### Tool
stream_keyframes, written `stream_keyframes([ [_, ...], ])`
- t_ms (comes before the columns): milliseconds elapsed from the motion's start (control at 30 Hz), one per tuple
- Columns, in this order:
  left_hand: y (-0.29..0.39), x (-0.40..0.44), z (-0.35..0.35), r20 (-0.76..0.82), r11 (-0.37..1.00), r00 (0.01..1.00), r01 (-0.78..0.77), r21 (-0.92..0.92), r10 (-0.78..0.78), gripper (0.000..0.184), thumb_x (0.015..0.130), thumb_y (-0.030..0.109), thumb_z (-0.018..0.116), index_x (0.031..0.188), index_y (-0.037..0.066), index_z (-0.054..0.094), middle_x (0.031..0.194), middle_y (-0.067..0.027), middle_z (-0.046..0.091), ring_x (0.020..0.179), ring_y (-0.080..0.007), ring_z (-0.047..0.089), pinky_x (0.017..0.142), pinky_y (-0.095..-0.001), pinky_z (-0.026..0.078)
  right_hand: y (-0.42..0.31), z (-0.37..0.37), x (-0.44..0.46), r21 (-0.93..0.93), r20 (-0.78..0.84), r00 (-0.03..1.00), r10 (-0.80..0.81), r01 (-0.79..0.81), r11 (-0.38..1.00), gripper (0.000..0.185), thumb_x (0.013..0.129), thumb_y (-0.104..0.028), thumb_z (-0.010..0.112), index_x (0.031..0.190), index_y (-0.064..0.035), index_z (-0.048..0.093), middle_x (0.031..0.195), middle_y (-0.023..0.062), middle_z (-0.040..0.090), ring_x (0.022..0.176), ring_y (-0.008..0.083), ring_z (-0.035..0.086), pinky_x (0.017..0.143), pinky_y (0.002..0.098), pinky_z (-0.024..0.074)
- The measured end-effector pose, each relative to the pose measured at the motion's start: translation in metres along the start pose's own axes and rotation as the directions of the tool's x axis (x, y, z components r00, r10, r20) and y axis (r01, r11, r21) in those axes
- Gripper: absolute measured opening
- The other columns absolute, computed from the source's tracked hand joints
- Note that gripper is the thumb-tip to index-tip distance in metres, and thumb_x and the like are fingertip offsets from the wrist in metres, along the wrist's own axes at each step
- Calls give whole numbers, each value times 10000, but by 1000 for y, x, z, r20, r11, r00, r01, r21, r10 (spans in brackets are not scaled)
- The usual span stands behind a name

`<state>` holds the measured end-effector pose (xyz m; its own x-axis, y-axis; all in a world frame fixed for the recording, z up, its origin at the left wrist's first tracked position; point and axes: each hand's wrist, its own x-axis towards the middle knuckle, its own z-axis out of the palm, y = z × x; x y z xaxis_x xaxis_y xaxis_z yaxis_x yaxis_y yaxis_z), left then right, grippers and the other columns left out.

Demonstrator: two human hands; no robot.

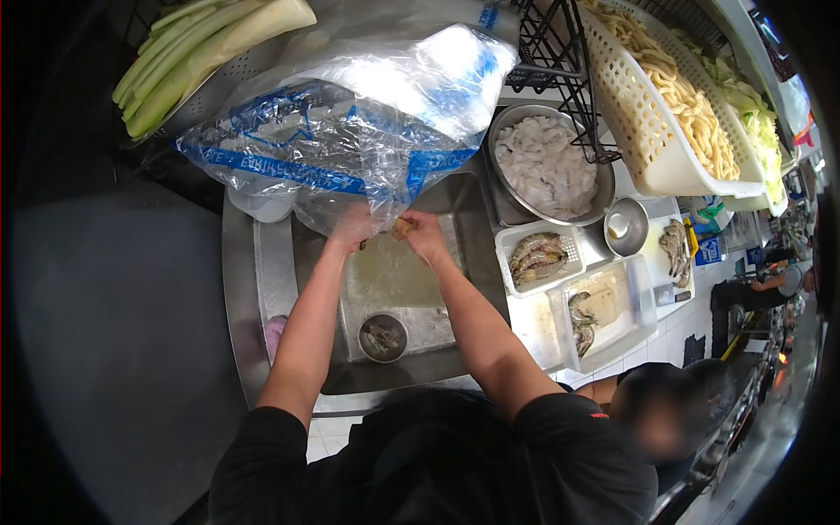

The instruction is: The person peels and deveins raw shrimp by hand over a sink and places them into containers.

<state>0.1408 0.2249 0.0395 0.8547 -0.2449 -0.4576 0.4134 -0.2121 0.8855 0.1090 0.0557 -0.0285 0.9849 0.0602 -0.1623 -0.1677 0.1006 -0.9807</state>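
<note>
Over the steel sink [477,289], my left hand [353,226] and my right hand [424,234] are close together, just below a clear plastic bag with blue print [350,122]. My right fingers are closed on a small orange-brown piece [402,229]; its kind is unclear. My left fingers are curled at a small dark thing [362,246], partly hidden by the hand and the bag's edge. Cloudy water [389,276] lies in the sink beneath them. A small metal bowl [402,350] with prawns [382,338] stands nearer me in the sink.
Right of the sink are a white basket of prawns [538,260], a plastic tub [621,306] and a large bowl of pale pieces [547,166]. Noodles [674,87] fill a raised basket. Leeks [201,52] lie upper left. A co-worker [656,416] is close on my right.
</note>
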Motion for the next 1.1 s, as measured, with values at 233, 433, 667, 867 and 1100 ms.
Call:
stream_keyframes([
  [233, -8, 4, -13, 10, 973, 999, 29, 230, -32, 307, 848, 143, 703, 1109, -1, 626, 902, -63, 655, 679, -111, 546, 570, -261, 428, 3, -7, 0, 265, 129, 991, -18, -17, 964, 231, 902, 27, 636, 1133, 32, 635, 979, 90, 682, 850, 154, 645, 679, 288, 546],
  [433, -15, 14, -12, 51, 994, 999, 13, 108, -19, 293, 846, 148, 703, 1086, 27, 587, 878, -49, 621, 680, -107, 525, 572, -254, 417, 8, -2, 4, 124, 112, 994, -20, 6, 992, 189, 922, 22, 610, 1110, 26, 630, 988, 83, 675, 856, 145, 633, 693, 283, 545],
  [667, -37, 39, -14, -18, 987, 999, 32, 155, -30, 275, 835, 124, 713, 1060, 27, 589, 809, -36, 598, 597, -108, 496, 497, -251, 380, 11, 3, 6, 88, 24, 1000, -6, 4, 996, 140, 904, 42, 602, 1037, 27, 644, 893, 69, 671, 724, 121, 600, 597, 269, 494],
  [867, 2, 3, -3, -2, 993, 1000, 9, 122, -9, 279, 835, 167, 712, 1063, 47, 602, 821, -36, 601, 619, -110, 498, 535, -265, 394, 9, 3, 4, 85, 35, 999, -7, 4, 996, 163, 895, 54, 603, 1052, 27, 635, 910, 73, 674, 768, 133, 614, 635, 272, 510],
  [1100, 8, -4, -7, 57, 980, 998, 7, 201, -19, 291, 847, 205, 685, 1093, 73, 602, 849, -12, 597, 676, -107, 497, 594, -278, 402, 2, -7, 1, 253, 183, 983, 15, -62, 965, 379, 909, 91, 549, 1276, 1, 557, 1169, 81, 651, 940, 155, 603, 774, 308, 501],
])
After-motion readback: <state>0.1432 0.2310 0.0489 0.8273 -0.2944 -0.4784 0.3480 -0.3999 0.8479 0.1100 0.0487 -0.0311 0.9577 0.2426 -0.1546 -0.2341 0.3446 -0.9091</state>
